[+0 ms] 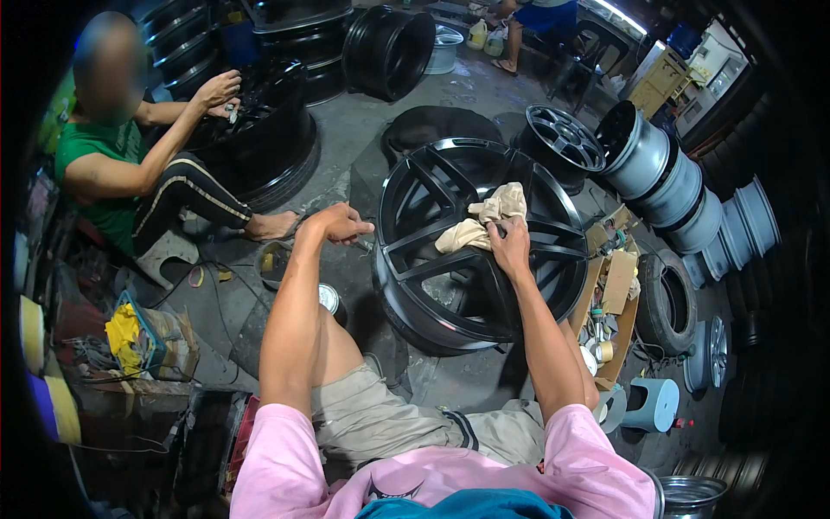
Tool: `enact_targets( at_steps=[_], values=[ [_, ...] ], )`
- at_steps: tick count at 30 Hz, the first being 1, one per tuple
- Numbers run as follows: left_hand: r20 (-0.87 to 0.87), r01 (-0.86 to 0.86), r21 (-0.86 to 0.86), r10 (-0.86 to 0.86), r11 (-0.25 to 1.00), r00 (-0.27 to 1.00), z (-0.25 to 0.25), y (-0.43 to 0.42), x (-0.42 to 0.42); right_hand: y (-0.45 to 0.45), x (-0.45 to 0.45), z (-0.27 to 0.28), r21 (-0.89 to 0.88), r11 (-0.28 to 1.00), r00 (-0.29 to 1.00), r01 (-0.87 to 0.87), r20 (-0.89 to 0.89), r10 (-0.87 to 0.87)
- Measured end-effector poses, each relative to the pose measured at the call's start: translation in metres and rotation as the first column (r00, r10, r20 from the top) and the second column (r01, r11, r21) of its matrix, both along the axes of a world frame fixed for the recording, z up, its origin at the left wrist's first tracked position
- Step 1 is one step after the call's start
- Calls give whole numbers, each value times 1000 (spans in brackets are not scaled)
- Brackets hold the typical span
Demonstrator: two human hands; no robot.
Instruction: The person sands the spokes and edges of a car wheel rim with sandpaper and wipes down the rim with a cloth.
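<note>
Teal fabric (467, 504) is seen nearest the camera, on the near side of the black wheel rim (437, 264). Beige cloth (500, 205) is gripped by the right hand (510, 245) over the rim's centre; the left hand (340, 222) is curled beside its left edge, whether holding anything cannot be told. The rim's finish could be scratched by trapped grit, or the rim tipped by off-centre pressure.

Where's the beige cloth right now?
In the head view, the beige cloth is just right of centre, in the right hand, over the middle of the large black wheel.
</note>
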State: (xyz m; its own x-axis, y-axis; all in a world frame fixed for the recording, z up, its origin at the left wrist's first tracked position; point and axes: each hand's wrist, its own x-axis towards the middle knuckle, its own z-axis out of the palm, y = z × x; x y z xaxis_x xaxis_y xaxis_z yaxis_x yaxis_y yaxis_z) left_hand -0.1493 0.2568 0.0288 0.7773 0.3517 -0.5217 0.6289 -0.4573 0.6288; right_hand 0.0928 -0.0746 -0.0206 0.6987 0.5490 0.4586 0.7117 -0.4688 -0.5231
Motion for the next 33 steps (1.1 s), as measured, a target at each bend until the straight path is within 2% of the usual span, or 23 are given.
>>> enact_targets(
  at_steps=[17,19,20,21,23,27,29,31,33],
  values=[
    [28,-16,-14,16,1000,999,0,1,-2,0,3,-1,13,1000,1000,-20,23,20],
    [143,2,109,-18,994,989,5,-2,-2,0,2,-1,15,1000,999,-17,33,16],
    [243,-53,176,9,983,970,6,-6,-2,0,2,-1,6,1000,999,-11,34,11],
    [234,-48,168,8,985,972,11,-12,-1,0,2,-1,-2,1000,1000,-8,25,8],
    [503,-204,286,35,936,864,19,-26,5,-1,1,-1,3,1000,999,-12,48,11],
    [580,-155,219,0,963,815,46,-67,18,0,2,-3,-10,1000,998,-10,68,11],
    [614,-50,291,-146,955,776,47,-88,23,1,3,-3,-1,1000,997,-19,70,19],
    [418,98,363,-256,927,872,40,-102,28,0,2,-3,7,1000,999,-15,51,14],
    [261,142,530,-320,836,911,26,-120,28,1,2,-2,-3,1000,999,-9,49,9]
  ],
)
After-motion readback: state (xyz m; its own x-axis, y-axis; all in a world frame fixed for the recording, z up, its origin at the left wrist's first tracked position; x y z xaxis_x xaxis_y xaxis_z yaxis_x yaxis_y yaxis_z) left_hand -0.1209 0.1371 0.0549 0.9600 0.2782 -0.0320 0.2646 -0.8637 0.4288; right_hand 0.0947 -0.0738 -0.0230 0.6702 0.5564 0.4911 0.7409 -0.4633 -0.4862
